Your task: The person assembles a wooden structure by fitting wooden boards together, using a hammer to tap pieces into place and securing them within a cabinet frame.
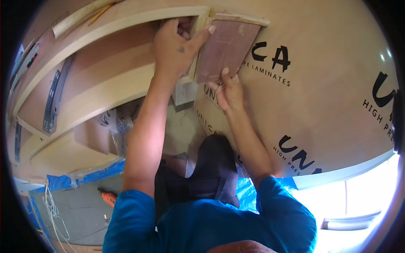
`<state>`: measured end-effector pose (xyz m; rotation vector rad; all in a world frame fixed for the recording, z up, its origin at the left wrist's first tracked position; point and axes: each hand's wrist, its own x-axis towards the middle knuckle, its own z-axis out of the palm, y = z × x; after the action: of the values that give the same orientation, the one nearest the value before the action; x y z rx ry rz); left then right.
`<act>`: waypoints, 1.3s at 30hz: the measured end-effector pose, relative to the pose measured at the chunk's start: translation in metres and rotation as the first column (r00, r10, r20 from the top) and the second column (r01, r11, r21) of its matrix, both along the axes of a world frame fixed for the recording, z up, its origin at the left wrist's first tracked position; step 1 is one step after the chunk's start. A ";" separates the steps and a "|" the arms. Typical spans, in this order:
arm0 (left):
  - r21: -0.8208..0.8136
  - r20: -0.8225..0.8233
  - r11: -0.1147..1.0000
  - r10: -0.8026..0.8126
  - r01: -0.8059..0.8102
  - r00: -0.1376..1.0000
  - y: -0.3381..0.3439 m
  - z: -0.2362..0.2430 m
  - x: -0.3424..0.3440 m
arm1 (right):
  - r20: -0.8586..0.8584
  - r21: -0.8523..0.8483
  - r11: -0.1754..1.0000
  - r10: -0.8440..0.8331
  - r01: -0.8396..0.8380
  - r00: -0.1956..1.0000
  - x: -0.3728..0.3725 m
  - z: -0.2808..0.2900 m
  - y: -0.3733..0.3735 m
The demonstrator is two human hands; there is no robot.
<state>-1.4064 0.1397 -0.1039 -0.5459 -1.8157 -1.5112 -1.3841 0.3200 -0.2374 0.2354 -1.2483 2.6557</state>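
Observation:
A reddish-brown wooden panel [228, 48], with a pale wood strip [240, 18] along its far edge, stands against the right end of a light wooden cabinet frame [105, 29]. My left hand [175, 52] is closed round the frame's end. Its fingers curl into the opening, partly hidden, and the thumb presses on the panel's left edge. Lower down, my right hand [230, 90] pinches the panel's near edge, thumb on the face and fingers underneath. A tiny dark spot shows by those fingers, too small to make out.
Black drawer slides [52, 101] are fixed inside the cabinet at left. A large brown printed board [329, 97] spans the right side. On the floor lie an orange power tool [109, 198], a white cord [51, 206] and blue sheeting [247, 194]. A pencil [100, 15] rests on top.

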 end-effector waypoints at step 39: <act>0.054 -0.166 0.916 0.401 -0.398 0.901 0.041 -0.006 -0.009 | -0.074 -0.019 0.999 0.048 -0.050 0.996 -0.009 -0.003 0.006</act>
<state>-1.4159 0.1804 -0.1100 -0.2616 -1.6529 -1.1612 -1.3935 0.3260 -0.2403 0.3622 -1.2068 2.6733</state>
